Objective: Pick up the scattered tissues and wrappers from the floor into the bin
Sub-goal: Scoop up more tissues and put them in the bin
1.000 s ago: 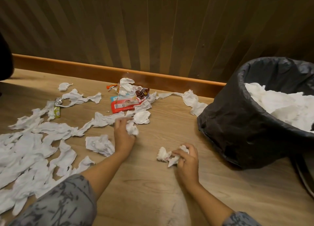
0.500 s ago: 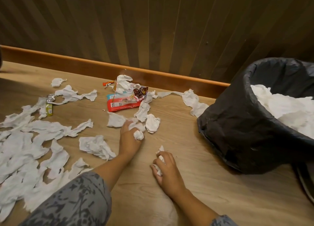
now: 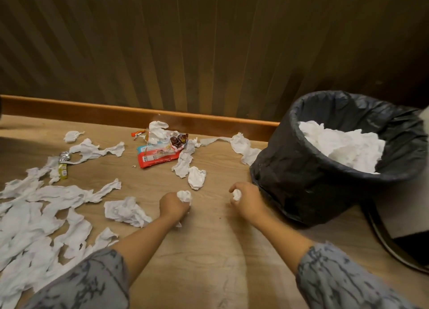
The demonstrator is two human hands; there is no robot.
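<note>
My left hand (image 3: 173, 206) grips a balled white tissue (image 3: 184, 196) low over the wooden floor. A smaller tissue wad (image 3: 237, 194) is clenched in my right hand (image 3: 247, 199), close to the base of the bin (image 3: 301, 181). The bin is lined with a black bag and holds a heap of white tissues (image 3: 343, 146). Several torn tissues (image 3: 34, 206) lie scattered across the floor on the left. A red wrapper (image 3: 157, 159) lies near the skirting board with other wrappers (image 3: 177, 141) beside it.
A crumpled tissue (image 3: 125, 211) lies just left of my left hand, and two more (image 3: 196, 177) lie ahead of it. A silver and green wrapper (image 3: 62, 164) sits at the left. The wall and skirting board (image 3: 116, 111) close the far side.
My left hand pulled back from the tissues with a ball in its grip. My right hand closed round its wad and moved right towards the bin.
</note>
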